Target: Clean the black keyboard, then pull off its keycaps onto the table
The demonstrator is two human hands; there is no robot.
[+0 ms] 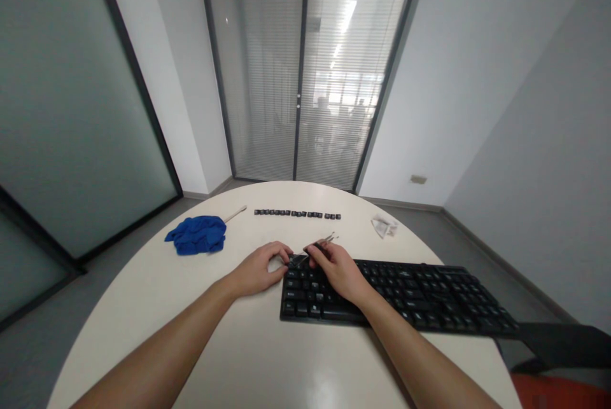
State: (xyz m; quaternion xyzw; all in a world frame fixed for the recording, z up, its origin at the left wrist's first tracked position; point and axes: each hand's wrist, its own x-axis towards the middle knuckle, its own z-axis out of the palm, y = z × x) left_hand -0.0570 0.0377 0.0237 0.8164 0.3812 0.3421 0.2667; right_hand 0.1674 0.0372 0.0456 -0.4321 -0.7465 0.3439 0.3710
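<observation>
The black keyboard (pixel 410 291) lies at a slight slant on the table, toward its right side. At the keyboard's upper left corner is my left hand (pixel 260 268), thumb and forefinger closed on the edge there. My right hand (pixel 338 269) is over the left part of the keyboard and grips a small keycap puller (pixel 329 238) with a dark handle. Thin metal prongs stick out beyond the fingers at the back, and fine wires reach down to the top row near my left fingertips. My right fingers hide the keys beneath them.
Several loose black keycaps (pixel 296 213) form a row at the table's far side. A crumpled blue cloth (pixel 198 235) lies left, beside a thin light-coloured brush or stick (pixel 236 212). Clear plastic packaging (pixel 383 226) is at the right. The round table (pixel 238 358) ends near a chair (pixel 563 390).
</observation>
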